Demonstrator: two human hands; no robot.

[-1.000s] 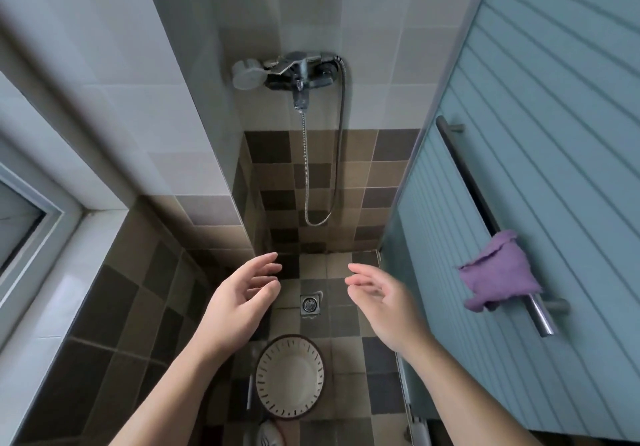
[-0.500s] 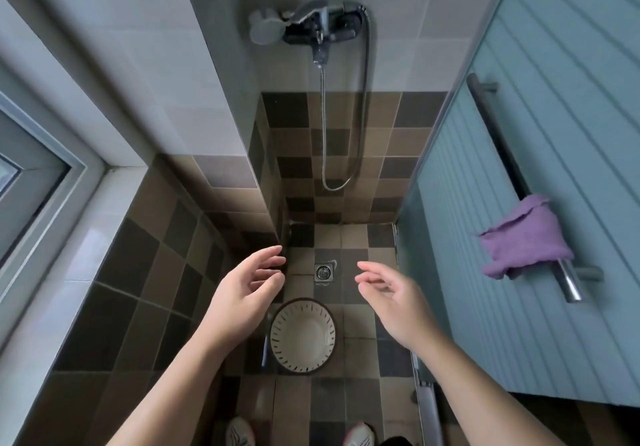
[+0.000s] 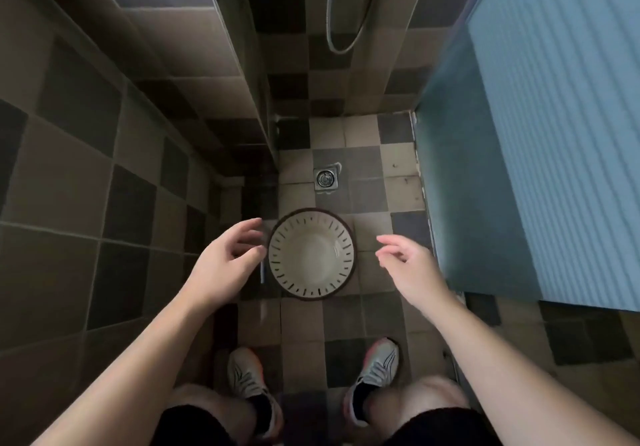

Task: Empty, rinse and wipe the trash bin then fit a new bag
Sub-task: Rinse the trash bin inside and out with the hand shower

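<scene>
Lowering: both hands have been brought down beside the trash bin [image 3: 310, 254], now centred in view.
Left hand [image 3: 227, 265]: loosely spread, empty.
Right hand [image 3: 410, 265]: loosely spread, empty.
Meaning: bin appears emptied; lifting judged next.

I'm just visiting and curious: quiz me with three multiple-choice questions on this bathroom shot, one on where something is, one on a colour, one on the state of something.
1. Where does the trash bin stand?
A. on the floor between the two hands
B. on a shelf
C. inside a sink

2. What colour is the panel on the right?
A. red
B. blue
C. yellow

3. What is in the bin?
A. a full bag
B. a towel
C. nothing, and no bag

Answers: 1 A, since the left hand and right hand flank it above the floor tiles; 2 B, ribbed blue surface; 3 C, its bare pale bottom shows.
</scene>
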